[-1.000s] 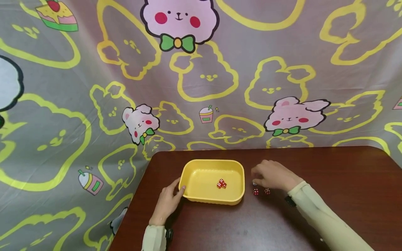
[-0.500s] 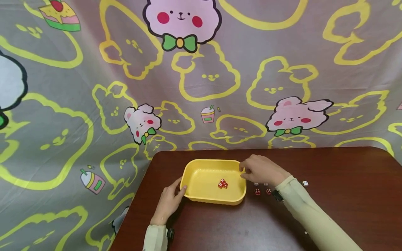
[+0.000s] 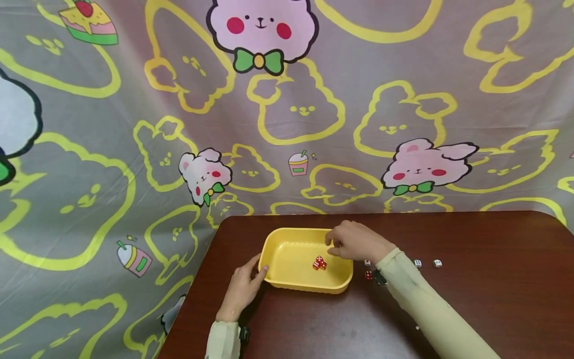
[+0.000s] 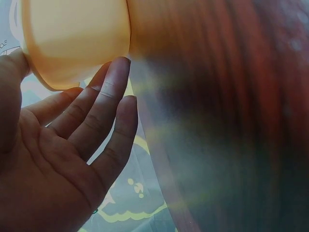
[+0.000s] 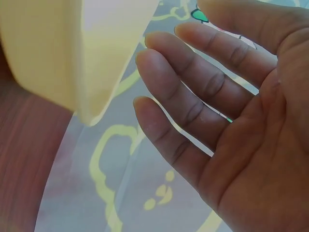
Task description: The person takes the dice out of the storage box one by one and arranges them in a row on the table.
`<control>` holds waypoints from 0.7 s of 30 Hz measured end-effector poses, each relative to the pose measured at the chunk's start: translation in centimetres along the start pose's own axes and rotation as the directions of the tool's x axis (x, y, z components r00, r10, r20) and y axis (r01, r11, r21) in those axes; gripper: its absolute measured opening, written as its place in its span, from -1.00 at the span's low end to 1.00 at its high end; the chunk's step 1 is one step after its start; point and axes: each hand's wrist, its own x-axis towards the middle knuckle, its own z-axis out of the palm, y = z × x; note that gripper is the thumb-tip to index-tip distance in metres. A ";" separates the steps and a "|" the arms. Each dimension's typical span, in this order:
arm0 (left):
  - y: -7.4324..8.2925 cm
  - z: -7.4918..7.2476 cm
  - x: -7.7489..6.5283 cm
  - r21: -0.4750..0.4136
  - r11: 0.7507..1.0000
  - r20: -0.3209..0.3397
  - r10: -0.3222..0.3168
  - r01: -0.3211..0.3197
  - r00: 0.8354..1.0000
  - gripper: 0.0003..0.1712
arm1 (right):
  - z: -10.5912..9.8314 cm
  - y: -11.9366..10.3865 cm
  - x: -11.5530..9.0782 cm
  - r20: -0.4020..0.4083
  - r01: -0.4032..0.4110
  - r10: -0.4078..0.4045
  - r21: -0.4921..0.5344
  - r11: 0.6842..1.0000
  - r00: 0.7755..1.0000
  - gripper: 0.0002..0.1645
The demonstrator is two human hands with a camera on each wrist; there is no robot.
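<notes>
My left hand (image 3: 244,289) holds a yellow tray (image 3: 296,288) at its left end, thumb over the rim and fingers along the outside. In the left wrist view, those fingers lie beside the tray wall (image 4: 77,29). Inside the tray, right of centre, three red dice (image 3: 320,263) sit clustered together. Over the tray's right side hovers my right hand (image 3: 358,242), palm down, thumb and index finger slightly apart. In the right wrist view, its loosely bent fingers (image 5: 178,96) are spread near the tray wall, with no die showing between them.
Right of the tray, a red die (image 3: 368,275) and a white die (image 3: 367,263) lie by the right wrist. Farther right are two more white dice (image 3: 417,263). The brown table (image 3: 502,259) ends at a patterned curtain (image 3: 314,124).
My right hand has moved left from the dice beside the tray to above the tray's right side. White dice farther right have come into view. The left hand keeps its hold.
</notes>
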 end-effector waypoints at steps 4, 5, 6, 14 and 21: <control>0.1 0.0 0.0 0.004 1.000 0.000 -0.005 0.005 1.000 -0.50 | 0.0 -0.4 0.6 -0.006 0.009 -0.009 -0.004 1.000 1.000 -0.88; 0.1 0.0 0.0 0.005 1.000 0.000 -0.006 0.006 1.000 -0.50 | 0.0 -0.5 0.8 -0.005 0.008 -0.008 -0.005 1.000 1.000 -0.88; 0.1 0.0 0.0 0.004 1.000 0.000 -0.007 0.007 1.000 -0.50 | 0.0 -0.6 1.0 -0.001 0.009 -0.009 -0.004 1.000 1.000 -0.88; 0.1 0.0 0.0 -0.006 1.000 0.003 0.004 -0.004 1.000 -0.49 | 0.8 -0.8 2.8 0.047 -0.033 0.031 0.028 0.999 0.998 -0.87; -0.1 0.1 0.0 -0.007 1.000 -0.002 -0.001 0.001 1.000 -0.49 | 1.7 -1.1 4.2 0.096 -0.056 0.049 0.078 0.995 0.994 -0.91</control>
